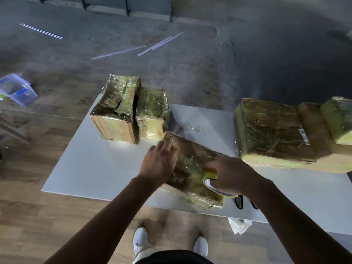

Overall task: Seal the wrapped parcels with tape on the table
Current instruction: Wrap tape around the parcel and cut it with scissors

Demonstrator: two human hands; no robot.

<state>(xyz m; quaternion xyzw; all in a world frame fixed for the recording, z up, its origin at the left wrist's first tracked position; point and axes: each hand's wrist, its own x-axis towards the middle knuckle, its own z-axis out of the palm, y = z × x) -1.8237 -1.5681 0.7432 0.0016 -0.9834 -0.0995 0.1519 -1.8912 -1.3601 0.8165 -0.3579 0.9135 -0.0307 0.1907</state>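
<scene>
On white table (91,168) over wood floor (47,216), left hand (160,164) lies flat on parcel (192,159); right hand (230,174) grips tape (210,178).

It looks like a bare packing room or storeroom. A white table (91,168) stands where plank floor (47,216) meets raw concrete (171,73). Film-wrapped parcels (272,130) crowd the table, and loose strips (118,52) litter the concrete

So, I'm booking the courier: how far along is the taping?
Probably partway. Two parcels at the back left and the large parcel on the right stand aside, glossy with wrap; whether they are taped I cannot tell. In hand: the left hand presses flat on the middle parcel while the right hand holds the tape roll against its top. Left: finishing this one, perhaps the parcel at the right edge.
</scene>
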